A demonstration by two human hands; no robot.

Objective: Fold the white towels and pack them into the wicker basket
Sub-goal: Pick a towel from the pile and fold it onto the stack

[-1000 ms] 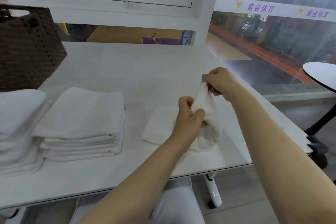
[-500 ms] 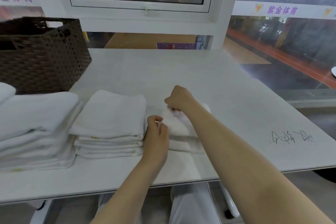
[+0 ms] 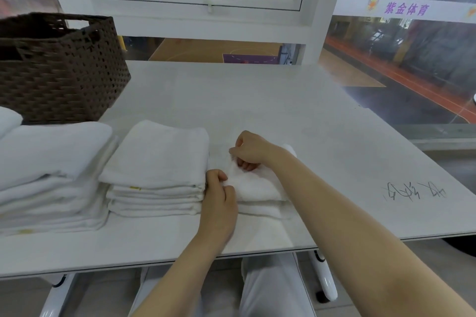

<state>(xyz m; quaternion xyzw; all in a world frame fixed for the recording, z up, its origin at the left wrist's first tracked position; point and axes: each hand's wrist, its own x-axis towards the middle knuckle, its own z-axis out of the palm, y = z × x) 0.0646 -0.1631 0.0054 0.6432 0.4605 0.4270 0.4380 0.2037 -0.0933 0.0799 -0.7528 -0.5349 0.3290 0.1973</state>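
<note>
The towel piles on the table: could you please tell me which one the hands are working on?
The low pile farthest right: left hand and right hand pinch its top towel; the taller piles lie untouched.

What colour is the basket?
Dark brown, woven wicker basket, seen in the head view.

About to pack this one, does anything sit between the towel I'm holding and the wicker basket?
Yes. The stack of folded towels lies directly left of the towel, between it and the wicker basket at far left.

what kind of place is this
Probably a sports centre's towel room: the window overlooks an indoor basketball court, folded white towels sit stacked on the table, beside a wicker basket.
</note>
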